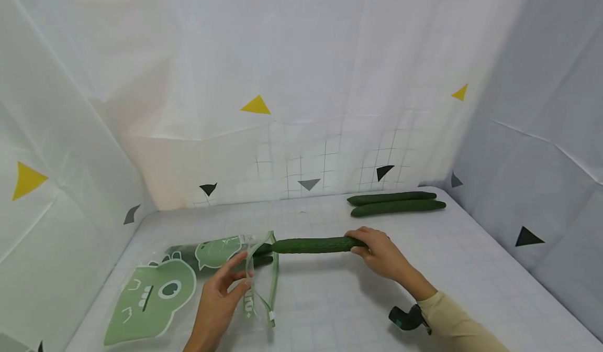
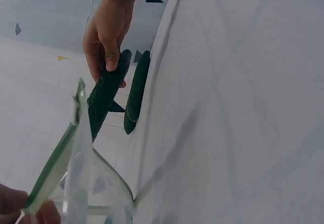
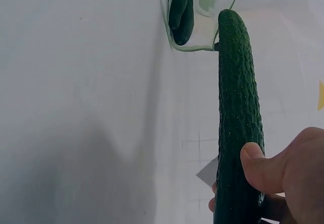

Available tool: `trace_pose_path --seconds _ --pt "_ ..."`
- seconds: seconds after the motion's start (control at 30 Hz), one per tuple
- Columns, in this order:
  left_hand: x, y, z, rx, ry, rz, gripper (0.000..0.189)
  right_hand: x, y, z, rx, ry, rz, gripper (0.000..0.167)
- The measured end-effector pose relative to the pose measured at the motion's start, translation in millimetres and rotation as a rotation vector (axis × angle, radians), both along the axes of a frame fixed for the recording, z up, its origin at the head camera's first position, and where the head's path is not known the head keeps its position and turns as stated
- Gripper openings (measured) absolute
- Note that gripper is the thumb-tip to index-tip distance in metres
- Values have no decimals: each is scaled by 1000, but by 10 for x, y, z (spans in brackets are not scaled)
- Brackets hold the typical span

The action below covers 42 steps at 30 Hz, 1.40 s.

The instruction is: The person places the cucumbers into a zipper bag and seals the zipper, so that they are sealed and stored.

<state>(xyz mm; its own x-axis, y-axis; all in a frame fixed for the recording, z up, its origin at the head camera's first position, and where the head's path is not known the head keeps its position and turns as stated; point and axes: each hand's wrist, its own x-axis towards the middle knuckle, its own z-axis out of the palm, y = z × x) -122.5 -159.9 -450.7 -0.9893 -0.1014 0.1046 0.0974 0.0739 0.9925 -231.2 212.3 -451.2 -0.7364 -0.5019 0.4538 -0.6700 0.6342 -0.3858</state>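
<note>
A cucumber [image 1: 311,245] is held by the right grip [image 1: 379,253], with thumb and fingers closed about one end; its other end is pointed toward the left grip [image 1: 219,294], at the mouth of a bag [image 1: 157,315]. Whether the rim [image 1: 275,278] has been crossed cannot be told. The bag's edge is pinched by the left grip. Beyond the right grip, two more cucumbers [image 1: 398,207] are laid on the table [image 1: 330,299]. The cucumber is judged firm, bumpy and snappable, best held at the end away from the limp, light bag.
</note>
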Motion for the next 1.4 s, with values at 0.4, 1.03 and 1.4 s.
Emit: trace_pose_path --seconds 0.4,1.03,1.4 --pt "3 -12 -17 1 14 -5 58 24 -247 -76 32 -4 -4 35" --pt "-8 -13 -3 0 2 -8 57 78 -499 -96 62 -64 45 32" --pt "-3 -13 -18 -9 8 -14 57 84 -600 -115 58 -91 84 32"
